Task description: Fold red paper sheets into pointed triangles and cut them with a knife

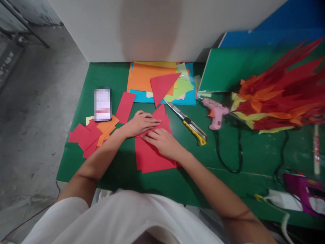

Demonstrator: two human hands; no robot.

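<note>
White shirt (122, 217) is filling the tabletop's (119, 162) front edge. Left hand (141, 124) and right hand (162, 140), loosely open with fingers nearly flat, are pressing red paper (155, 162) midway toward the back edge, visibly gripping nothing; uneven pressure could be skewing its layers.

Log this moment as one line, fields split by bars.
left hand: on red paper | right hand: on red paper | utility knife: right of red paper | glue gun: right of utility knife

Free table (109, 74) lies beyond phone (103, 105); cutter (188, 121) blocks right of red paper (154, 159).
</note>
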